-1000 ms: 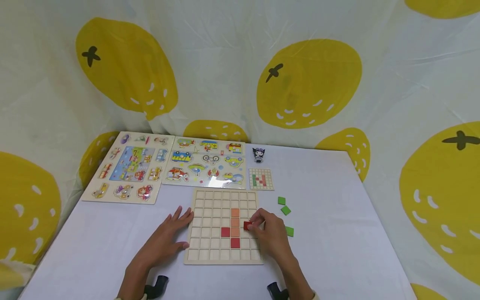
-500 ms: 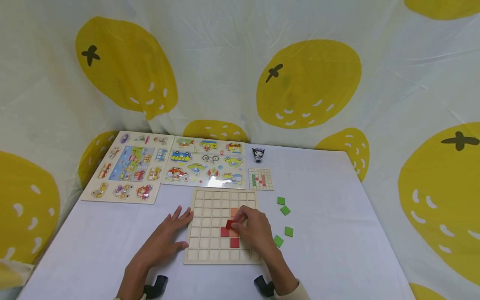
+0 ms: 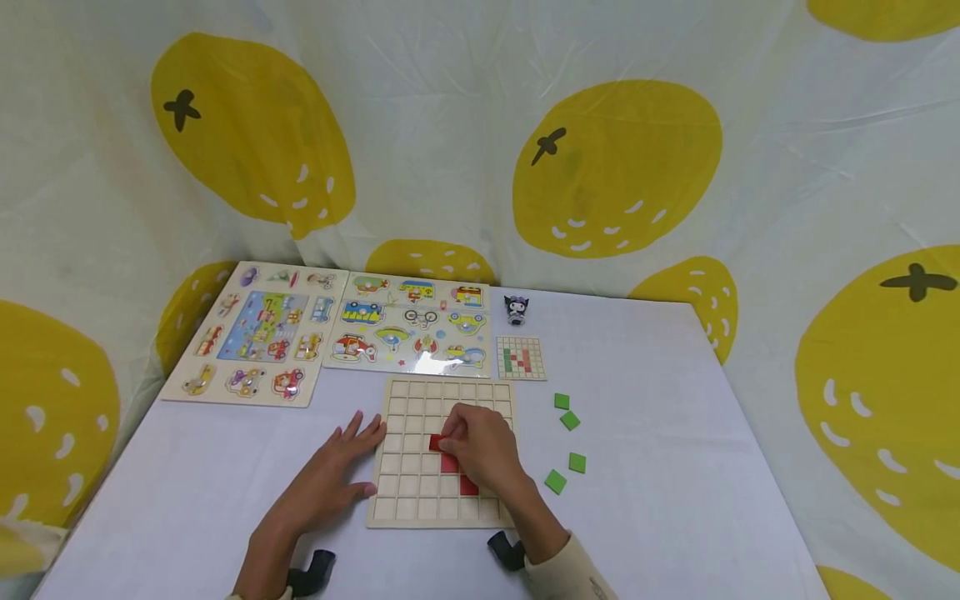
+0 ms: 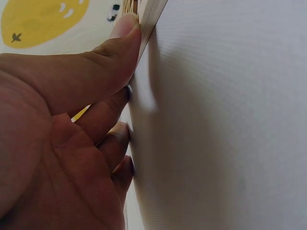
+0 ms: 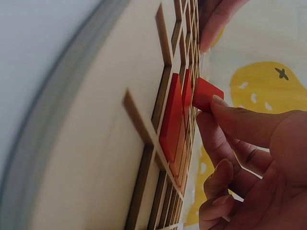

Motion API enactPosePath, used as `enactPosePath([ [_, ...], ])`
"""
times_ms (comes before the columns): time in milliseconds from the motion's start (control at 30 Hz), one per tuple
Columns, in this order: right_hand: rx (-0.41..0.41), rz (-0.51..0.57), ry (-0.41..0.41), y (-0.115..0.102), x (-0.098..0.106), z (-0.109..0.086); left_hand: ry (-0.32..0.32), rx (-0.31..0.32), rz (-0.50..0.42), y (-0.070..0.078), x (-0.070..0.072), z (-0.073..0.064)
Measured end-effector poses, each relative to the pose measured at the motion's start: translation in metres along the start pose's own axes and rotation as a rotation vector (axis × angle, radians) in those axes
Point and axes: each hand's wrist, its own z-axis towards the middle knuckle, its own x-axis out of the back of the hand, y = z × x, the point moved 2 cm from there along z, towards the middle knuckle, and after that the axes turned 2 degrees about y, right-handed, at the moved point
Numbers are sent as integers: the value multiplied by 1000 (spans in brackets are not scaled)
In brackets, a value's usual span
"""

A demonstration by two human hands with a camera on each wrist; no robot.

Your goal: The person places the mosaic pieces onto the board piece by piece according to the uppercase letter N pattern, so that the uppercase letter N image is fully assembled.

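My right hand (image 3: pixel 483 450) pinches a red square tile (image 3: pixel 435 442) between thumb and fingers. In the right wrist view the tile (image 5: pixel 207 93) stands tilted against the board. The wooden grid board (image 3: pixel 408 510) lies below it, with two red tiles, one of them a lower red tile (image 3: pixel 468 485), set in its cells. Orange tiles (image 5: pixel 180 152) show in the right wrist view; my hand covers them in the head view. At the board's left edge rests my left hand (image 3: pixel 322 479), fingers spread and thumb (image 4: pixel 125 28) touching the edge.
Several loose green tiles, among them a nearest green tile (image 3: pixel 556 482), lie right of the board. Behind it stand a small pattern card (image 3: pixel 521 358) and a figurine (image 3: pixel 516 309). A vehicle puzzle (image 3: pixel 408 333) and another picture puzzle (image 3: pixel 255 333) lie at the back left.
My right hand has carried the red tile leftward across the board, from the right side past the orange column. The left hand has stayed at the board's edge.
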Motion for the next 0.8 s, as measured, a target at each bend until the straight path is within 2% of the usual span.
enactPosePath([
  [367, 14, -73, -16, -8, -10, 11, -15, 16, 1, -3, -2, 2],
  [800, 44, -125, -18, -5, -13, 13, -22, 23, 9, -3, -2, 3],
])
